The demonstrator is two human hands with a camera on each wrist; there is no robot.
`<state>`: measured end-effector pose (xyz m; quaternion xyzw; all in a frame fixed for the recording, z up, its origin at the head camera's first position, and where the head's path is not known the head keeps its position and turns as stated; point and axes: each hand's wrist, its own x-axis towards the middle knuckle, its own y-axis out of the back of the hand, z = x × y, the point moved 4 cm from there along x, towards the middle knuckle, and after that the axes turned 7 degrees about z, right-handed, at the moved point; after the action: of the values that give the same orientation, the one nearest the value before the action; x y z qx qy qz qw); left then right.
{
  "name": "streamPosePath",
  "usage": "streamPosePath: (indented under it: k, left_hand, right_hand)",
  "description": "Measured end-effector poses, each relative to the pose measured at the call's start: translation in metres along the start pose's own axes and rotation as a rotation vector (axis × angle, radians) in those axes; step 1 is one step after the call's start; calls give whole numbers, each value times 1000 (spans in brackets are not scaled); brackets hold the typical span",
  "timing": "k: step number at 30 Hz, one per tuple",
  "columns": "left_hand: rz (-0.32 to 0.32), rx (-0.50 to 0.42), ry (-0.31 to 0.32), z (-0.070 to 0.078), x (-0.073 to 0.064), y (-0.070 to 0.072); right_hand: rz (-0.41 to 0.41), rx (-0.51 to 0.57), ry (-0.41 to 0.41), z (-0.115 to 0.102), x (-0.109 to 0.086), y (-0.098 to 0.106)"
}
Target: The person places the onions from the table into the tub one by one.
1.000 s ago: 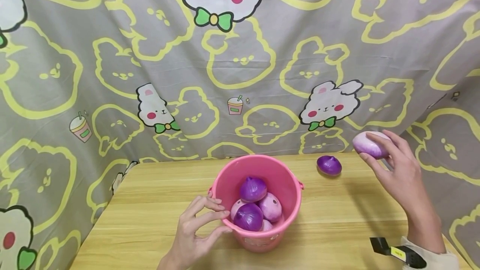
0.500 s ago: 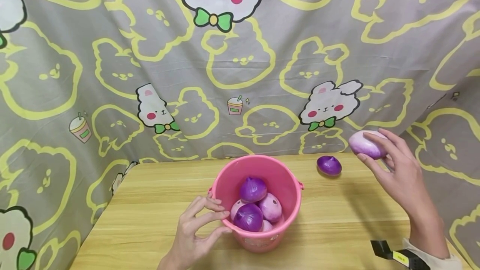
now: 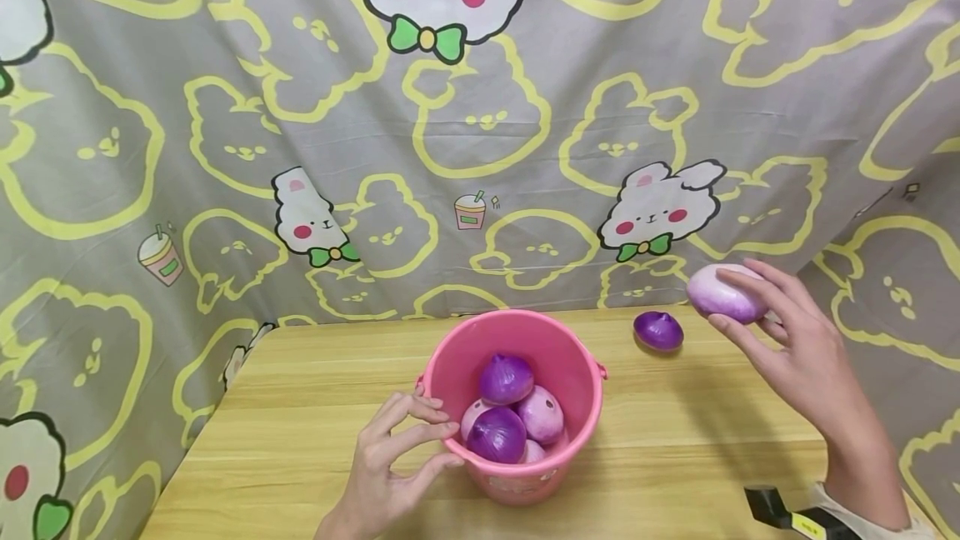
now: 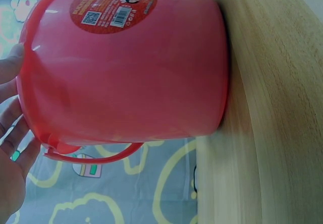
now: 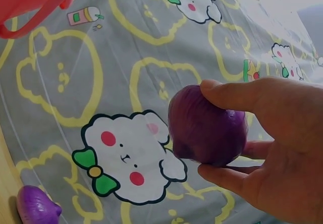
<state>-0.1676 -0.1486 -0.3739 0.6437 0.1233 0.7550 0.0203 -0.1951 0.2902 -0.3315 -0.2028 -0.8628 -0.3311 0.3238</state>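
A pink bucket stands upright on the table, with several purple onions inside. My left hand pinches the bucket's near-left rim between thumb and fingers; in the left wrist view its fingertips lie at the rim. Raised above the table at the right, my right hand grips another onion between thumb and fingers, its pale side showing in the head view. The right wrist view shows this onion's dark purple side. One more onion lies on the table near the back edge, left of the held one.
A grey patterned curtain hangs right behind the wooden table and along both sides. The bucket's handle hangs down along its wall. A black and yellow strap sits by my right wrist.
My right hand has drifted a little to the left with the onion in its grip. The left hand, the bucket and the onion on the table have stayed in place.
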Motion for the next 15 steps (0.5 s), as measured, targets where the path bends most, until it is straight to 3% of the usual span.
streamPosePath:
  k: [15]
  left_hand:
    - [1,4,1,0,0,0]
  right_hand:
    - [-86,63,-4,-14,-2,-6]
